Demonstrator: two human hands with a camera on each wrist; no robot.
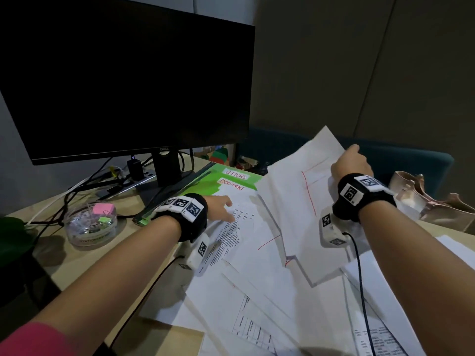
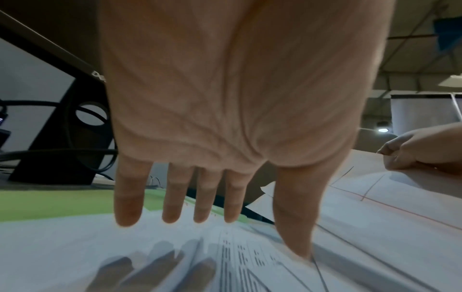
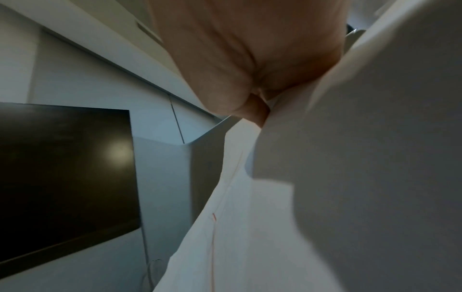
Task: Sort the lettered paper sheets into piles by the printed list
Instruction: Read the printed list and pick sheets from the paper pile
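— Hands? Sheets?
— Your right hand (image 1: 350, 163) pinches lifted sheets (image 1: 303, 201) right of the green folder (image 1: 205, 181), exposing the printed list (image 1: 231, 227); your left hand (image 1: 218, 205) hovers flat there.

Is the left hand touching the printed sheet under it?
Cannot tell. In the left wrist view the left hand hovers flat above the printed sheet; only the thumb tip may meet it, blurred.

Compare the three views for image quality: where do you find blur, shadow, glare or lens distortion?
Head view: dim room, wide-angle bending of the monitor, printed sheet legible only as rows. Left wrist view: the left hand looms large, casting finger shadows on the blurred print. Right wrist view: the right hand and lifted sheets are blurred; a soft glare spot marks the screen.
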